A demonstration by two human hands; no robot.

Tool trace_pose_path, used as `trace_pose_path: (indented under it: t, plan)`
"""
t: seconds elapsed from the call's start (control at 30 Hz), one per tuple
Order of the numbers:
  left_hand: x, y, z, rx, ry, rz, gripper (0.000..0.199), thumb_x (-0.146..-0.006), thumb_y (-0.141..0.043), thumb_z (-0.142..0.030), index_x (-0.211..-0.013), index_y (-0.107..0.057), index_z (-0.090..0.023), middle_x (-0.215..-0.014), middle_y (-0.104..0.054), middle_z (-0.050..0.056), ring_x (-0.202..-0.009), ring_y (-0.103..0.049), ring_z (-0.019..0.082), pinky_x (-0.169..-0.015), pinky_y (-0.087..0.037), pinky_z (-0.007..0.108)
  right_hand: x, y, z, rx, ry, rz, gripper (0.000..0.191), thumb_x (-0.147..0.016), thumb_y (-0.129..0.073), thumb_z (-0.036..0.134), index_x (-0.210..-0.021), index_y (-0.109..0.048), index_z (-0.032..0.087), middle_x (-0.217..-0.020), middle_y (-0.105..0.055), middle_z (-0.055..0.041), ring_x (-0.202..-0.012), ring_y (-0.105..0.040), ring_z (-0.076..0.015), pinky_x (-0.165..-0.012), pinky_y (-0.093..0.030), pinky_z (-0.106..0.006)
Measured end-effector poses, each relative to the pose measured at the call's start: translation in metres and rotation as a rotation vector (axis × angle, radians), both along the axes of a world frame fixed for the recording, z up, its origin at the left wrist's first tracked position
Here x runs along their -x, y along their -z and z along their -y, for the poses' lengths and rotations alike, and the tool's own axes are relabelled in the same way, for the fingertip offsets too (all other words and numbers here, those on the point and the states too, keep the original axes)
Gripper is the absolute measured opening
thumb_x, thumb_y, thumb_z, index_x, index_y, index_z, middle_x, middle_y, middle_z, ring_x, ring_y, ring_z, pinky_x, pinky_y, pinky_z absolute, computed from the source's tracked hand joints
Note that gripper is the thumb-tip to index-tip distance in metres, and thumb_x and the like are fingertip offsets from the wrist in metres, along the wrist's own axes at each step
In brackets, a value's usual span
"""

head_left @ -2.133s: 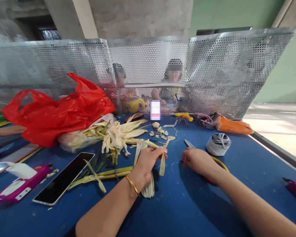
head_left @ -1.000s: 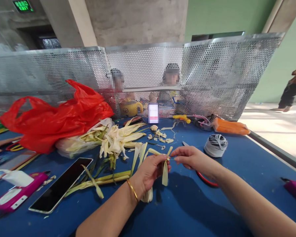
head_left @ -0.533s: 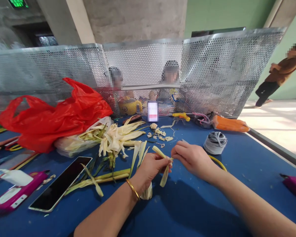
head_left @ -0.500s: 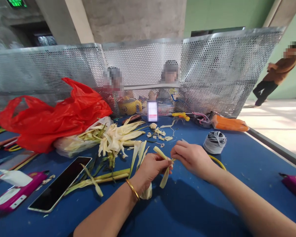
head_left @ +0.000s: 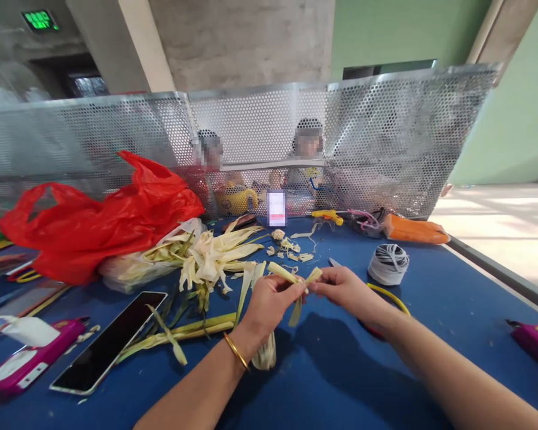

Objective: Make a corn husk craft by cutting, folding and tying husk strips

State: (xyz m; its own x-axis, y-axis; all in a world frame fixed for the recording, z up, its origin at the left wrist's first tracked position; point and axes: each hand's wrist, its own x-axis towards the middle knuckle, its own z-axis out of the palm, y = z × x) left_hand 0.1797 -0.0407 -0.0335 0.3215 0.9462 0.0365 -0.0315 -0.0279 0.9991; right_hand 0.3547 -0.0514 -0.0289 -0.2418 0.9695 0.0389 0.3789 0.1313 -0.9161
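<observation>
Above the blue table, my left hand (head_left: 269, 301), with a gold bangle at the wrist, is closed on a pale corn husk piece (head_left: 281, 272) with several strips sticking out. My right hand (head_left: 347, 292) pinches the husk at its right side, where a short strip points up. Another strip hangs below my left fingers. Under my left wrist is a pale husk bundle (head_left: 265, 352), partly hidden. Scissors with a yellow handle loop (head_left: 391, 297) lie beneath my right hand, mostly covered. A heap of dried husks (head_left: 213, 251) lies beyond my left hand.
Around lie a phone (head_left: 110, 343), a red plastic bag (head_left: 103, 221), a ball of grey-white yarn (head_left: 388, 264), a yellow glue gun (head_left: 327, 216), an orange packet (head_left: 415, 229) and magenta devices (head_left: 533, 343). A perforated metal screen (head_left: 255, 125) borders the table; people sit behind it.
My right hand has lowered and turned, its fingers now on a short strip at the husk's right side. The left hand has shifted slightly left. The walking person at right has left view.
</observation>
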Motion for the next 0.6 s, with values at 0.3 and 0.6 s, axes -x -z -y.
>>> trace_pose_path:
  t: [0.3, 0.6]
  plan:
    - [0.003, 0.007, -0.007, -0.22, -0.202, -0.321, 0.024, -0.073, -0.063, -0.034, -0.057, -0.069, -0.017, -0.056, -0.065, 0.001, -0.055, -0.054, 0.014, -0.052, -0.036, 0.022, 0.021, 0.002, 0.028, -0.65, 0.011, 0.624, 0.026, -0.092, -0.037, 0.016, -0.091, -0.062, 0.02, -0.084, -0.059, -0.0051, -0.069, -0.054, -0.0142, -0.059, -0.035, -0.023]
    - [0.006, -0.001, 0.004, -0.108, 0.304, -0.191, 0.017, -0.072, -0.065, -0.032, -0.071, -0.073, -0.017, -0.063, -0.067, 0.004, -0.056, -0.057, 0.014, -0.054, -0.041, 0.023, -0.006, -0.011, 0.005, -0.302, 0.024, 0.18, 0.016, -0.083, -0.054, 0.027, -0.072, -0.06, 0.018, -0.071, -0.059, -0.0006, -0.069, -0.052, -0.0132, -0.065, -0.04, -0.024]
